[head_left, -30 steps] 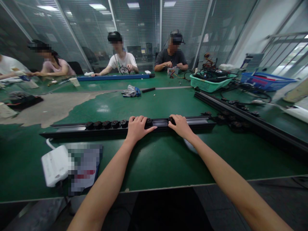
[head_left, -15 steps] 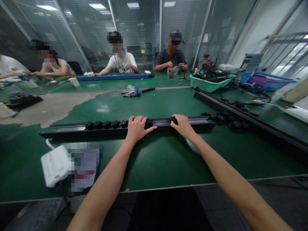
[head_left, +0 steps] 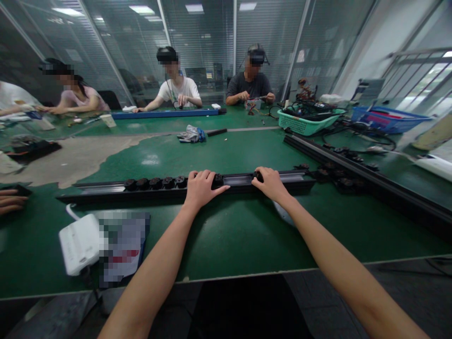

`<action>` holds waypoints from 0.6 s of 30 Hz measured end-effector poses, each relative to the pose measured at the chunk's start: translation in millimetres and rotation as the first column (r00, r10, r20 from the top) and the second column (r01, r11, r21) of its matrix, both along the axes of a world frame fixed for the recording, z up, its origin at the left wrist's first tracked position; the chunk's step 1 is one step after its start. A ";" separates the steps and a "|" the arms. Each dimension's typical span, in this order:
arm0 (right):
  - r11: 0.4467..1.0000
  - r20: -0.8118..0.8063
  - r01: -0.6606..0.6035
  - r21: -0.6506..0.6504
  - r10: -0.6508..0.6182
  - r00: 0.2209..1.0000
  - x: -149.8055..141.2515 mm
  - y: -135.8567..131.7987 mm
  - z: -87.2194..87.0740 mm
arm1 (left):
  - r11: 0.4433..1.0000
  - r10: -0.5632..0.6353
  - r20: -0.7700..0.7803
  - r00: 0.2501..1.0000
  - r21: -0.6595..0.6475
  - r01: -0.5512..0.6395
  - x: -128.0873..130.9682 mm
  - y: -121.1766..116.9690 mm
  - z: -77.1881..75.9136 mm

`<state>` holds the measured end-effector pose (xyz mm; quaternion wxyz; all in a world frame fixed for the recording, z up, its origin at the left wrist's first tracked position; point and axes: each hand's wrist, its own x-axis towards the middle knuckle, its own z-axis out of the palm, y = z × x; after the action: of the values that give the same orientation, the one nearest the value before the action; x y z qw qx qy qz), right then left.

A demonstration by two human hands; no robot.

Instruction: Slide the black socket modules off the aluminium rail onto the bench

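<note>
A long black rail (head_left: 238, 181) with a shiny channel along its top lies across the table in front of me. Several round black modules (head_left: 155, 183), which look like track sockets, sit in a row in its left half. My left hand (head_left: 201, 187) rests over the rail's middle, fingers curled over the far side on some modules and thumb lying along the near edge. One module (head_left: 218, 180) shows just right of those fingers. Farther right, my right hand (head_left: 268, 182) grips a single black module (head_left: 258, 177) at the channel, its underside hidden.
More loose black modules (head_left: 344, 179) lie right of the rail, by a second long rail (head_left: 353, 165). A white box with a cable (head_left: 79, 242) stands front left. Gloves (head_left: 191, 133), a green basket (head_left: 300, 123) and co-workers are beyond. Another person's hand (head_left: 12, 201) shows at the left edge.
My right hand has shifted very slightly to the right with the module. The left hand stays put. Another person's hand has come in at the left edge.
</note>
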<state>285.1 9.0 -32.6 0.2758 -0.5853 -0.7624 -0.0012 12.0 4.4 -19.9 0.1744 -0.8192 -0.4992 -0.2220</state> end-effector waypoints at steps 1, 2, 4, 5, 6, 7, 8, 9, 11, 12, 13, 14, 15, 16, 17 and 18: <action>1.000 0.000 0.007 -0.002 -0.007 1.000 0.9 0.0 0.4 | 1.000 0.000 0.004 1.000 0.000 0.000 0.0 0.0 -0.1; 1.000 -0.001 0.012 -0.004 -0.012 1.000 1.8 -0.2 0.8 | 1.000 0.001 0.007 1.000 0.000 -0.001 0.1 0.0 -0.2; 1.000 -0.006 0.018 -0.008 -0.018 1.000 3.0 -0.5 1.8 | 1.000 0.002 0.013 1.000 0.002 -0.002 0.2 -0.2 -0.2; 1.000 -0.008 0.019 -0.010 -0.019 1.000 3.4 -0.7 2.2 | 1.000 0.001 0.014 1.000 0.002 -0.001 0.2 -0.2 -0.1; 1.000 -0.009 0.020 -0.010 -0.020 1.000 3.7 -0.9 2.5 | 1.000 -0.001 0.013 1.000 0.001 0.001 0.2 -0.3 0.0; 1.000 -0.009 0.021 -0.010 -0.021 1.000 3.9 -1.0 2.7 | 1.000 -0.001 0.011 1.000 0.001 0.001 0.2 -0.3 0.1; 1.000 -0.008 0.024 -0.008 -0.024 1.000 4.1 -1.0 2.8 | 1.000 0.000 0.007 1.000 0.002 0.000 0.3 -0.4 0.2; 1.000 -0.007 0.029 -0.005 -0.029 1.000 4.5 -0.9 2.8 | 1.000 0.002 0.001 1.000 0.003 -0.002 0.3 -0.4 0.3; 0.999 -0.011 0.047 -0.003 -0.047 0.999 5.8 -0.6 2.7 | 1.000 0.006 -0.009 1.000 0.006 -0.006 0.4 -0.3 0.3; 0.998 -0.016 0.056 -0.006 -0.056 0.998 6.7 -0.5 2.7 | 1.000 0.008 -0.011 1.000 0.007 -0.007 0.4 -0.3 0.2; 0.998 -0.021 0.064 -0.009 -0.064 0.998 7.7 -0.5 2.8 | 1.000 0.007 -0.011 1.000 0.006 -0.007 0.4 -0.3 0.2; 0.998 -0.026 0.068 -0.013 -0.068 0.997 8.8 -0.5 3.1 | 1.000 0.006 -0.009 1.000 0.004 -0.006 0.5 -0.3 0.1; 0.997 -0.030 0.071 -0.016 -0.071 0.997 9.8 -0.6 3.4 | 1.000 0.005 -0.004 1.000 0.002 -0.005 0.5 -0.2 0.0; 0.997 -0.033 0.073 -0.019 -0.074 0.997 10.7 -0.8 3.9 | 1.000 0.004 0.001 1.000 -0.001 -0.004 0.5 -0.2 -0.1; 0.997 -0.033 0.074 -0.021 -0.075 0.997 11.2 -1.0 4.4 | 1.000 0.003 0.005 1.000 -0.004 -0.003 0.4 -0.2 -0.2; 0.997 -0.033 0.075 -0.024 -0.076 0.997 11.5 -1.3 5.0 | 1.000 0.003 0.007 1.000 -0.006 -0.003 0.4 -0.2 -0.2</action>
<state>296.6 7.7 -27.6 0.2817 -0.6168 -0.7350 0.0069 12.4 4.3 -20.2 0.1704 -0.8183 -0.5016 -0.2232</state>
